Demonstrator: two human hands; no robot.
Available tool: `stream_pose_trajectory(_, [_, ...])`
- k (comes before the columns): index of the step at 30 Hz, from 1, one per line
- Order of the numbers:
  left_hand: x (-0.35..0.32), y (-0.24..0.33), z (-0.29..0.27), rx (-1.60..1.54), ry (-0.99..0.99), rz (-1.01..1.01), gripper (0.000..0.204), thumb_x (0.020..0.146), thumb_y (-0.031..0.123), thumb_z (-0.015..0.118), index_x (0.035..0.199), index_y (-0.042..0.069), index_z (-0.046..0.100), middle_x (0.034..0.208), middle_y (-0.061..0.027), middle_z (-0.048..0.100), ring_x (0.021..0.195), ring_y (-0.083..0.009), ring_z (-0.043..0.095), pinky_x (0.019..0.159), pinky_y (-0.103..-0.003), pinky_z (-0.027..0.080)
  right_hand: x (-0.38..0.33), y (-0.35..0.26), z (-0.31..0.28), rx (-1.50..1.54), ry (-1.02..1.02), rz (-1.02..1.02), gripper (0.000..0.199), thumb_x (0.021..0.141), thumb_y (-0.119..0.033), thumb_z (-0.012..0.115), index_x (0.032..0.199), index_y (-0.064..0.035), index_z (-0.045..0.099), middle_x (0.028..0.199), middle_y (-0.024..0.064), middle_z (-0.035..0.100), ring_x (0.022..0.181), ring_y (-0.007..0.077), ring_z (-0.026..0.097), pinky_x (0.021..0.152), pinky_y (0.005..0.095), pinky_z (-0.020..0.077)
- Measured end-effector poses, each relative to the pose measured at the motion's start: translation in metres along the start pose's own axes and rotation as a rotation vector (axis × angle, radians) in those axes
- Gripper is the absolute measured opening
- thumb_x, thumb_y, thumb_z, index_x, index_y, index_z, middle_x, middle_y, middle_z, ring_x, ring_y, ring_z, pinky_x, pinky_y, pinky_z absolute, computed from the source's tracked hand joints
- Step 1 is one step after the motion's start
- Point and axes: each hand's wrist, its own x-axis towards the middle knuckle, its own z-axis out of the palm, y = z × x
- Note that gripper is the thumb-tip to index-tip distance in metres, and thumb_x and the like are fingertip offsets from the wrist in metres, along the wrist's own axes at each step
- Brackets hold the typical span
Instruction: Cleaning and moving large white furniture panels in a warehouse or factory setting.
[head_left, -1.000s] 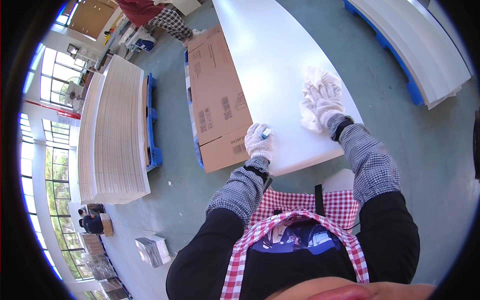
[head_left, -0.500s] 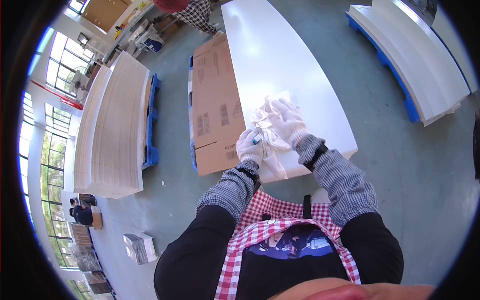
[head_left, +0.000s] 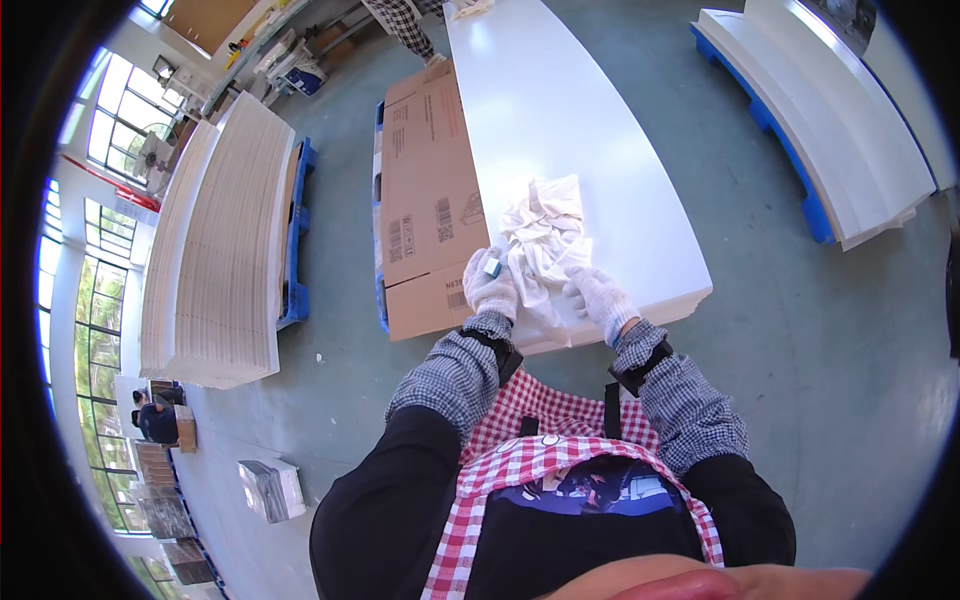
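Note:
A crumpled white cloth (head_left: 548, 225) lies on the near end of a long stack of glossy white panels (head_left: 570, 110). My left hand (head_left: 489, 285), in a white knitted glove, is closed around a small teal block with a pale top (head_left: 492, 267) at the left edge of the stack, beside the cloth. My right hand (head_left: 603, 303), also gloved, is at the cloth's near right edge. Its fingers are curled and seem to pinch the fabric; the fingertips are partly hidden.
A flat brown carton (head_left: 420, 200) on a blue pallet adjoins the stack's left side. Further left stands another panel stack (head_left: 215, 250); a third (head_left: 850, 130) is on a pallet at right. A person in checked sleeves (head_left: 405, 25) works at the far end, near another cloth (head_left: 472, 8).
My right hand has drawn back toward me from on top of the cloth to its near edge. The cloth looks more spread out. The person at the far end has shifted.

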Motion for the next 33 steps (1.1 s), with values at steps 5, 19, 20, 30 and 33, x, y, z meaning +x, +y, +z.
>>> stream_pose_trajectory(5, [-0.039,0.037,0.006,-0.501,-0.292,0.013,0.044,0.078,0.027,0.077,0.119,0.013,0.069,0.137,-0.015,0.053,0.128,-0.0334,0.047,0.113,-0.042,0.034,0.002,0.004,-0.015,-0.121,-0.106,-0.098,0.041,0.104,-0.037,0.045,0.127,-0.0048,0.057,0.103,0.007,0.063,0.082,0.0141,0.058,0.072,0.0298,0.0523])
stream_pose_trajectory(19, [0.003,0.153,0.001,0.798,-0.723,0.63,0.096,0.077,0.076,0.053,0.154,0.023,0.03,0.163,-0.0178,0.015,0.151,-0.0389,0.007,0.121,-0.055,-0.004,0.015,-0.031,-0.1,-0.498,0.557,-0.4,0.031,0.096,-0.03,0.059,0.104,-0.0022,0.07,0.091,0.0087,0.07,0.089,0.0197,0.066,0.08,0.0327,0.0522])
stream_pose_trajectory(20, [0.016,0.154,0.004,0.796,-0.717,0.629,0.096,0.077,0.076,0.053,0.154,0.023,0.03,0.163,-0.0178,0.015,0.151,-0.0389,0.007,0.121,-0.055,-0.004,0.021,-0.029,-0.111,-0.5,0.555,-0.405,0.031,0.096,-0.03,0.059,0.104,-0.0022,0.07,0.091,0.0087,0.07,0.089,0.0197,0.066,0.08,0.0327,0.0522])
stream_pose_trajectory(30, [0.176,0.132,0.062,0.915,-0.676,0.548,0.087,0.086,0.072,0.041,0.157,0.025,0.023,0.165,-0.014,0.013,0.152,-0.0357,0.004,0.121,-0.053,-0.002,0.002,-0.007,-0.123,-0.848,0.508,-0.76,0.022,0.093,-0.021,0.061,0.103,-0.003,0.068,0.096,0.0159,0.069,0.092,0.0325,0.067,0.084,0.04,0.0529])
stream_pose_trajectory(33, [0.221,0.144,0.085,0.957,-0.645,0.412,0.083,0.09,0.07,0.035,0.158,0.026,0.017,0.165,-0.0129,0.01,0.152,-0.0352,0.002,0.121,-0.049,-0.001,-0.017,-0.022,-0.119,-0.95,0.51,-0.8,0.014,0.089,-0.017,0.064,0.096,-0.005,0.067,0.093,0.0146,0.069,0.089,0.0326,0.066,0.08,0.0409,0.0536])
